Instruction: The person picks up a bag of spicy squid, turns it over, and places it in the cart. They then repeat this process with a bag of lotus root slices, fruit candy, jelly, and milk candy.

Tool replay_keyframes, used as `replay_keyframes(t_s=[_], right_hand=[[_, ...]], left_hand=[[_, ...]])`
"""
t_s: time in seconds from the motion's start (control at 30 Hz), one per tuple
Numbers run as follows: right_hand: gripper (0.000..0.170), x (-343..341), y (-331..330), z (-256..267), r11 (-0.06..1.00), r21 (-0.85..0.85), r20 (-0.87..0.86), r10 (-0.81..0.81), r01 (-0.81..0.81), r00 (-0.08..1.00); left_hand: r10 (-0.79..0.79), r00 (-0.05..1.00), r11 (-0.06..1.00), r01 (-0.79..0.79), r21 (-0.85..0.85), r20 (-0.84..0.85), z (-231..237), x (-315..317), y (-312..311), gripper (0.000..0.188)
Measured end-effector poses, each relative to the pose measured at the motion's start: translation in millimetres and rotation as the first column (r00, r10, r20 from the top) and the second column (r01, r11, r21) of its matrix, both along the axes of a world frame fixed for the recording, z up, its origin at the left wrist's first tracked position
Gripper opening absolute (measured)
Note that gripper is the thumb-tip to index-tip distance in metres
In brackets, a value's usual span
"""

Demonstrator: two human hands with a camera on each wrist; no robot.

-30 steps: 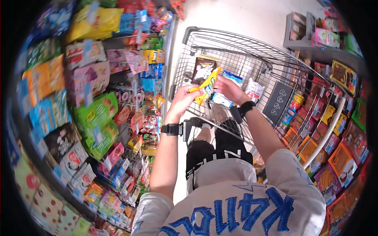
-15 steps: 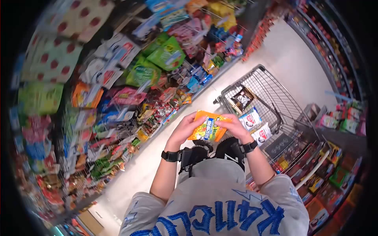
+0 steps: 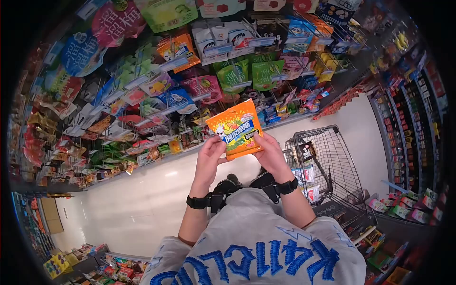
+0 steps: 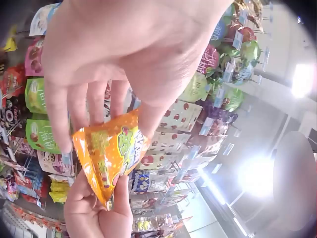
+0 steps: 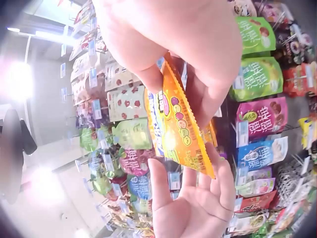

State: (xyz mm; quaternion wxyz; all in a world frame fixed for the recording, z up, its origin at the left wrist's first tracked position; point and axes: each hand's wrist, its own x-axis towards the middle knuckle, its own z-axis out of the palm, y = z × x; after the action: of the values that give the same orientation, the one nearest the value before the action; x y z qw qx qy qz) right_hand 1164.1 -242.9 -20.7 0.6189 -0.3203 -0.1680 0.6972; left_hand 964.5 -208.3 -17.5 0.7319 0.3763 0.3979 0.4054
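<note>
An orange candy bag (image 3: 240,124) with a cartoon print and a serrated edge is in front of the body, its printed face toward the head camera. My right hand (image 3: 272,154) pinches its lower right corner, thumb on the front and fingers behind. At its lower left is my left hand (image 3: 209,156). In the right wrist view the fingers of the left hand (image 5: 190,213) are fairly straight beside the bag, and the thumb stands apart from them. The left wrist view has the candy bag (image 4: 111,148) partly overlapped by the left thumb.
Hanging snack bags fill the shelf ahead, including green pouches (image 3: 232,73) and an orange bag (image 3: 179,51) of similar look. A wire shopping cart (image 3: 327,161) stands to the right, with several packs inside, one of them black (image 3: 308,151). More shelving (image 3: 413,128) lines the far right.
The view has turned left toward the hanging shelf, leaving the cart farther right. The candy bag has tilted its face up to the camera, and the left hand has loosened from its pinch.
</note>
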Motion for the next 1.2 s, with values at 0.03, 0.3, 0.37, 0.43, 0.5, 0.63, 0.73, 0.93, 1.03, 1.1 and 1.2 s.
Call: replay_keyframes(t_s=[0.03,0.3,0.37,0.43,0.5,0.63,0.73,0.93,1.03,1.1,1.2], right_hand=[[0.027,-7,2,3,0.999,0.013,0.034,0.029,-0.029,0.999],[0.025,-47,19,12,0.981,0.117,0.386,0.096,-0.152,0.918],[0.023,-52,21,9,0.978,0.096,0.426,0.13,-0.187,0.895],[0.024,-58,24,11,0.976,0.092,0.443,0.135,-0.195,0.886],[0.026,-64,27,16,0.976,0.104,0.475,0.12,-0.191,0.872],[0.026,-70,39,19,0.981,0.074,0.468,0.124,-0.178,0.875],[0.026,-77,41,22,0.992,0.049,0.388,0.085,-0.112,0.918],[0.026,-82,53,13,0.983,0.05,0.444,0.138,-0.179,0.885],[0.027,-91,59,16,0.982,0.092,0.488,0.102,-0.167,0.867],[0.026,-91,61,28,0.975,0.043,0.491,0.169,-0.218,0.855],[0.024,-92,62,39,0.942,0.127,0.485,0.213,-0.31,0.848]], left_hand=[[0.037,0.999,0.999,-0.036,0.024,-0.037,3,-7,1,0.028],[0.245,0.969,0.959,-0.237,0.155,-0.035,15,-33,4,0.024],[0.293,0.955,0.938,-0.296,0.18,0.043,23,-32,4,0.02],[0.275,0.961,0.943,-0.274,0.191,0.02,17,-39,8,0.018],[0.252,0.968,0.948,-0.246,0.2,-0.009,16,-44,11,0.016],[0.27,0.962,0.953,-0.26,0.154,-0.045,20,-45,14,0.013],[0.308,0.951,0.944,-0.304,0.128,-0.007,16,-48,20,0.012],[0.388,0.921,0.919,-0.389,0.062,0.024,13,-58,31,0.009],[0.49,0.86,0.846,-0.508,0.158,0.141,12,-53,38,0.009],[0.496,0.861,0.841,-0.508,0.189,0.109,15,-58,42,0.009],[0.523,0.852,0.826,-0.518,0.224,0.041,18,-68,46,0.01]])
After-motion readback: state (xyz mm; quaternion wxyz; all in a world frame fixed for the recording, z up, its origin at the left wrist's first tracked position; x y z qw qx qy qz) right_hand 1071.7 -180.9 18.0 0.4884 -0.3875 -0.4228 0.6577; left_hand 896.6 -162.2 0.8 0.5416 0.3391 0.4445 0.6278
